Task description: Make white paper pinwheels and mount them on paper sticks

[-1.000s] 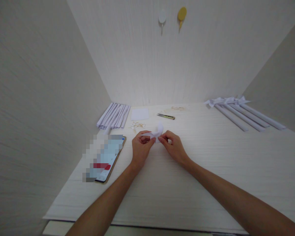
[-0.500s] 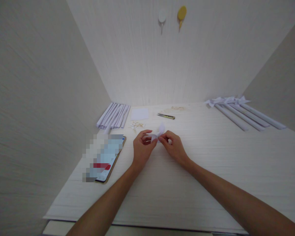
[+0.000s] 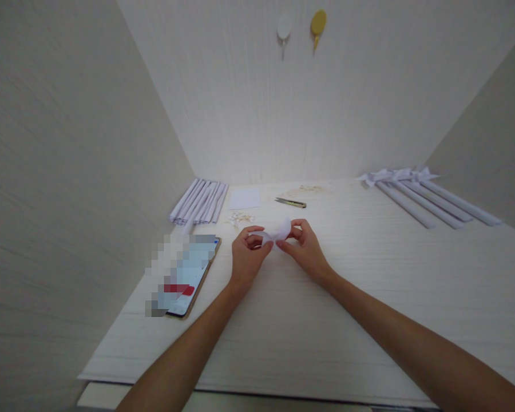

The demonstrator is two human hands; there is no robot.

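Note:
A small piece of white paper, pinched narrow in the middle and flaring at both ends, is between my hands above the table. My left hand grips its left part, thumb in front and fingers curled behind. My right hand has thumb and fingers closed on the right part. Part of the paper is hidden by my fingers. Just beyond my left hand lies a little heap of small pale pieces, too small to name. Thread snips with a yellowish handle lie farther back.
Rolled white paper tubes lie at the back left, near a flat white sheet. A phone lies left of my hands. More paper tubes with bow-like ends lie at the right. Two hooks hang on the back wall.
My right hand has turned and its fingers have moved up behind the paper's right end. That end now leans right and spreads wider. My left hand stays nearly in place.

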